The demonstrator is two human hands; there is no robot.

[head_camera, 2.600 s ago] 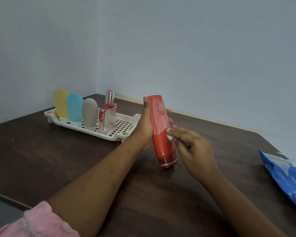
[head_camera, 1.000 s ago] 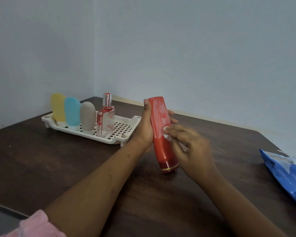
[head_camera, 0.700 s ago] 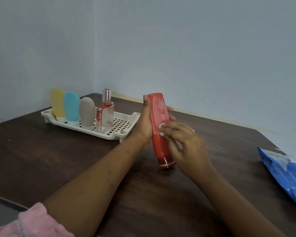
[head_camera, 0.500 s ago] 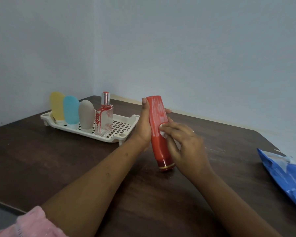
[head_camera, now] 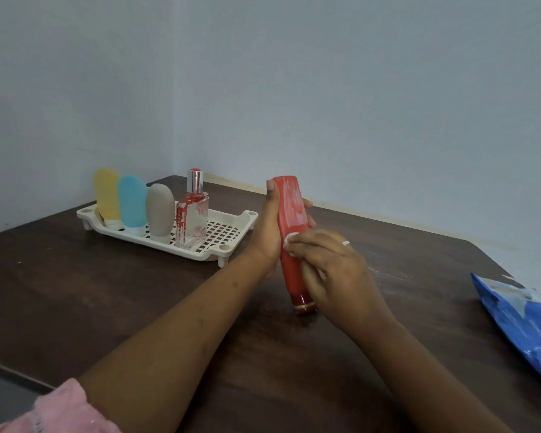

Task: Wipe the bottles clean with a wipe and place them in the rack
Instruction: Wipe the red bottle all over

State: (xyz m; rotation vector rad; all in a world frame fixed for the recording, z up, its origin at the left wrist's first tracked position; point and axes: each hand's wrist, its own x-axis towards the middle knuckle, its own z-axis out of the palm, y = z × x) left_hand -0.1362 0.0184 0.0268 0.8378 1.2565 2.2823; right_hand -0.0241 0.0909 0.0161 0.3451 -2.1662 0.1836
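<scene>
A tall red bottle [head_camera: 289,210] stands cap-down on the dark table, smeared white near its top. My left hand [head_camera: 267,232] grips it from the left, thumb up along its side. My right hand [head_camera: 328,270] pinches a small white wipe [head_camera: 291,238] and presses it on the bottle's middle. The white rack [head_camera: 228,226] sits to the left and behind. In the rack stand a yellow bottle [head_camera: 107,193], a blue bottle [head_camera: 132,201], a grey bottle [head_camera: 160,209] and a clear glass bottle [head_camera: 192,214] with red smears.
A blue wipes packet [head_camera: 525,320] lies at the table's right edge. The dark wooden table [head_camera: 91,301] meets two pale walls in a corner behind the rack. White smears mark the tabletop right of my right hand.
My right hand with the wipe has moved up and down along the red bottle's middle. My left hand has kept its hold on the bottle.
</scene>
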